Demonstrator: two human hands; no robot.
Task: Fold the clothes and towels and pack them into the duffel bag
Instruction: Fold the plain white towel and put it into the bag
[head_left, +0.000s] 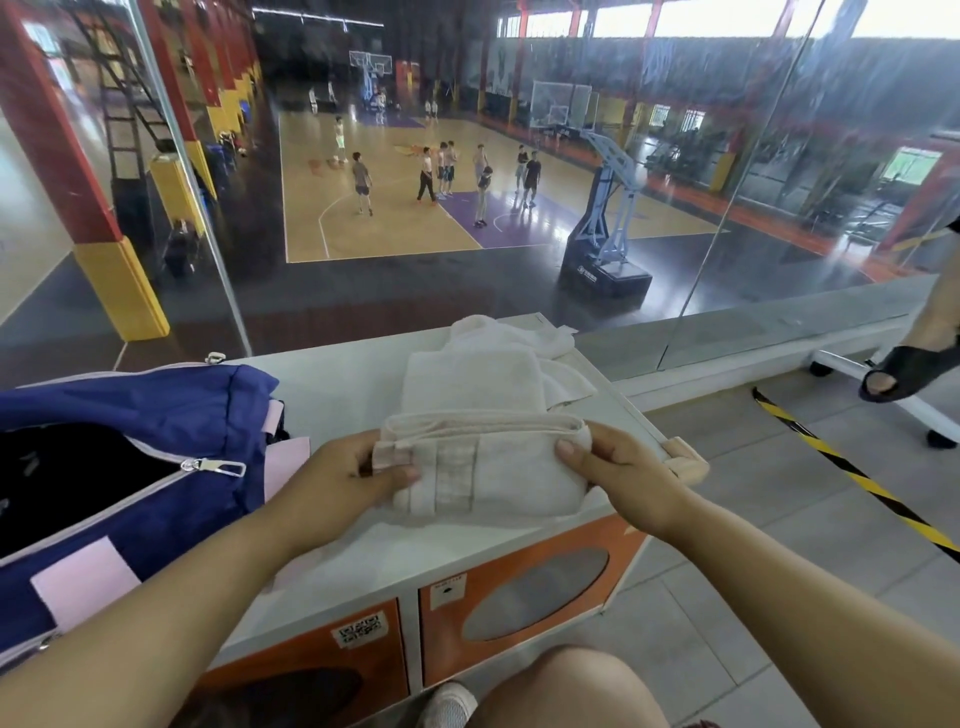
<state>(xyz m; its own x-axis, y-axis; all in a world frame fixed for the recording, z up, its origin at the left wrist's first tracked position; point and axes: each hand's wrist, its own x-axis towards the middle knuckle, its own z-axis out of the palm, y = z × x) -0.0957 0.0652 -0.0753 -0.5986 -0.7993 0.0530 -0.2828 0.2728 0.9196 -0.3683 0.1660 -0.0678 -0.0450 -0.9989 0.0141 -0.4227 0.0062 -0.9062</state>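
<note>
A folded white towel (498, 467) with a beige band lies at the front of the white cabinet top (337, 384). My left hand (345, 480) grips the towel's left end, thumb on top. My right hand (618, 475) pinches its right end. Behind it sit another folded white towel (470, 379) and a crumpled white one (519, 332). The navy and pink duffel bag (156, 415) stands to the left, unzipped, its inside dark.
The cabinet has orange doors (524, 587) below and ends just right of the towels. A glass wall (467, 182) rises behind it. Another person's sandalled foot (906, 371) and a wheeled white base are at the right, near yellow-black floor tape (852, 478).
</note>
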